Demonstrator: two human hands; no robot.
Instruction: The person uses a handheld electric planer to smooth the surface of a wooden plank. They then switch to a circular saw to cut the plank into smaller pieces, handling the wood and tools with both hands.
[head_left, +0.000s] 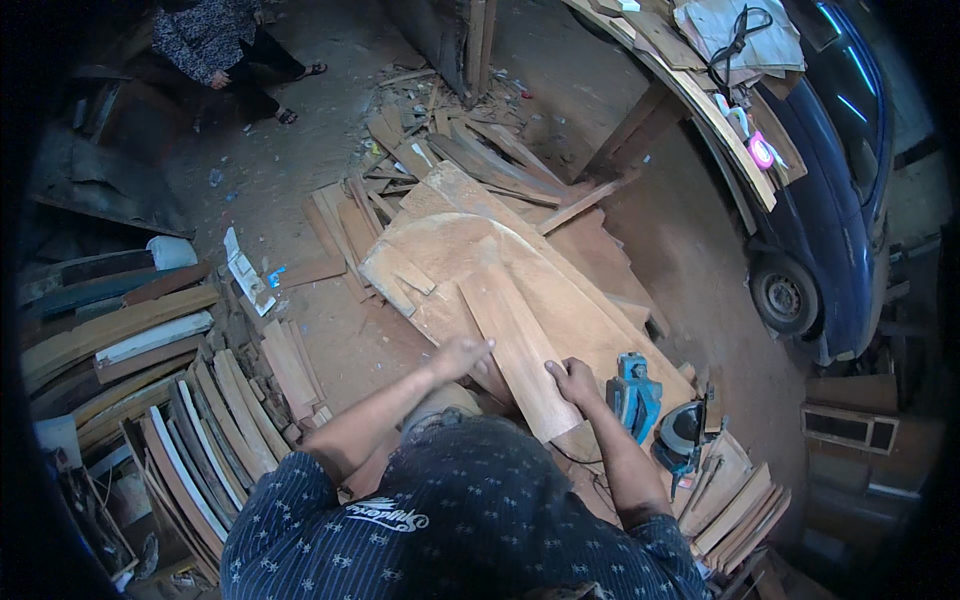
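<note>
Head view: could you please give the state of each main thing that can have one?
Plank: held near its closer end
Right hand: gripping the plank
Left hand: curled; contact with the plank unclear
Teal power tool: set down, running unclear
Dark power tool: likewise
Black cable: loosely looped
Car: parked

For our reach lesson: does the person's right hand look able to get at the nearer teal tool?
Probably yes: the teal tool lies just right of the right hand, with nothing visible between them, though the hand would first have to leave the board.
</note>
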